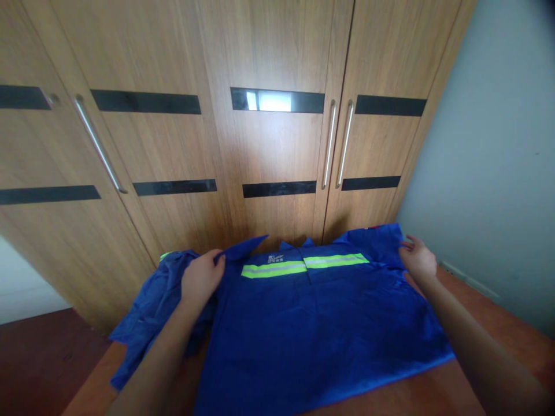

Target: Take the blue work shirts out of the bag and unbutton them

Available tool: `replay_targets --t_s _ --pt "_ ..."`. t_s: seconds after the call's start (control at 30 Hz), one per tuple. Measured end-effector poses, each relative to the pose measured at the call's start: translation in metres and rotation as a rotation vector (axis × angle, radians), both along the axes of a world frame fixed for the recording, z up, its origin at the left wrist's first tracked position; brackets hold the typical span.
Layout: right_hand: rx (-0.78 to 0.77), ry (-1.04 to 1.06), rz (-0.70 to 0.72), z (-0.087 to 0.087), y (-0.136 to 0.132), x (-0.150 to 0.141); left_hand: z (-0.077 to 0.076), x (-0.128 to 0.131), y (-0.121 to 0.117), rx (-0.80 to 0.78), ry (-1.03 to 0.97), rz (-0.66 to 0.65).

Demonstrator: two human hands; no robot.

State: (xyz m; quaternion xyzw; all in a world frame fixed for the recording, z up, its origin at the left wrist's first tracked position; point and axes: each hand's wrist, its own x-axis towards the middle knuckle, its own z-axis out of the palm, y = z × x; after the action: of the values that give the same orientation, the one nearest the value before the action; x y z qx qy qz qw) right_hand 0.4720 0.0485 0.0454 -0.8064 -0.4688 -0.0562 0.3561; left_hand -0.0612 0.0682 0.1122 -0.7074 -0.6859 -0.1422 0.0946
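Note:
A blue work jacket (312, 329) with a yellow-green reflective stripe across its chest lies spread out in front of me. White print shows above the stripe on its left half. My left hand (203, 277) pinches the cloth at the jacket's left shoulder or sleeve, where a flap of fabric points up and to the right. At the far right, my right hand (417, 258) is closed on the edge of the right sleeve. Beside my left forearm lies a crumpled blue garment (151, 300), partly covered by that arm.
A wooden wardrobe (273, 144) with dark strips and long metal handles (329, 144) stands right behind the jacket. The reddish-brown surface (481, 323) under the clothes shows at the right. A pale wall (485, 162) closes off the right side.

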Motion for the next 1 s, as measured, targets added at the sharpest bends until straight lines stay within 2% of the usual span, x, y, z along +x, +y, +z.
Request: replay_targets --t_s 0.07,0.17,0.3,0.4,0.5,0.57,0.67,0.8,0.9,1.0 --pt "-0.017 0.008 0.015 -0.002 -0.002 0.002 0.011 -0.017 -0.004 0.114 0.029 0.12" --pt "-0.093 0.008 0.219 -0.018 -0.005 -0.019 0.015 -0.024 -0.021 0.235 0.107 0.141" --pt "-0.159 0.011 0.54 -0.04 -0.005 -0.066 0.001 -0.006 -0.042 0.17 0.083 -0.022" --pt "-0.2 0.012 0.727 -0.046 -0.003 -0.095 -0.015 0.013 -0.046 -0.005 0.026 -0.286" --pt "-0.24 -0.008 0.843 -0.043 0.001 -0.113 -0.031 0.031 -0.043 -0.18 -0.028 -0.526" --pt "-0.274 -0.034 0.885 -0.039 0.003 -0.119 -0.04 0.042 -0.04 -0.263 -0.033 -0.591" --pt "-0.335 -0.064 0.931 -0.033 0.004 -0.122 -0.05 0.054 -0.036 -0.326 -0.001 -0.559" --pt "-0.421 -0.103 1.012 -0.024 -0.001 -0.123 -0.058 0.063 -0.029 -0.325 0.022 -0.504" --pt "-0.456 -0.157 1.022 -0.014 -0.008 -0.126 -0.06 0.067 -0.027 -0.33 0.034 -0.51" --pt "-0.422 -0.216 0.985 0.002 -0.022 -0.133 -0.058 0.072 -0.031 -0.324 0.045 -0.529"
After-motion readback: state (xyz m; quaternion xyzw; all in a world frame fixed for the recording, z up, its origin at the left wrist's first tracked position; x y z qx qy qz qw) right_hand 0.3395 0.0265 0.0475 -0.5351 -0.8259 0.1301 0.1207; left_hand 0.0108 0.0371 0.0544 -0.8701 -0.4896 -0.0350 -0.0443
